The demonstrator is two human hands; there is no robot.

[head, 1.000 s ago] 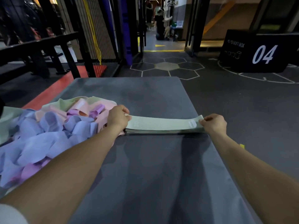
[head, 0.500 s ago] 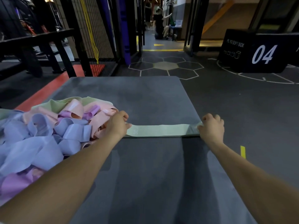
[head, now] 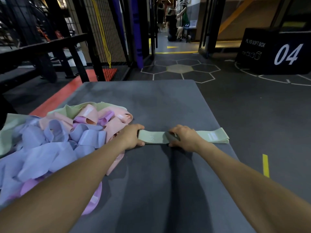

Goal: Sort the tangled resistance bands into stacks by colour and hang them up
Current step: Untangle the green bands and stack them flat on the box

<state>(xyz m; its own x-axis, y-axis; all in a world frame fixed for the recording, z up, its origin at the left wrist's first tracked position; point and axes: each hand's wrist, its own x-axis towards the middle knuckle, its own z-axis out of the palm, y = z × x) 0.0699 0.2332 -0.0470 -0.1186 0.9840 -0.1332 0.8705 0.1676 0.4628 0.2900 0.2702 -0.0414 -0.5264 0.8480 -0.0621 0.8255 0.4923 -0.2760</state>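
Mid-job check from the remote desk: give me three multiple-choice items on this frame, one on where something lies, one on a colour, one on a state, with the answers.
1. Where does the tangled pile lie on the mat?
A. left side
B. right edge
C. far end

2. What colour is the flat stack of bands under the hands?
A. purple
B. pale green
C. pink

3. What is the right hand doing?
A. lifted clear of the mat
B. pressing on the middle of the stack
C. reaching into the pile

Answers:
1 A: the pile sits beside the left forearm, left of the stack.
2 B: the bands showing between and beyond the hands are pale green.
3 B: it rests on the stack, whose end sticks out past it, while the left hand holds the other end.
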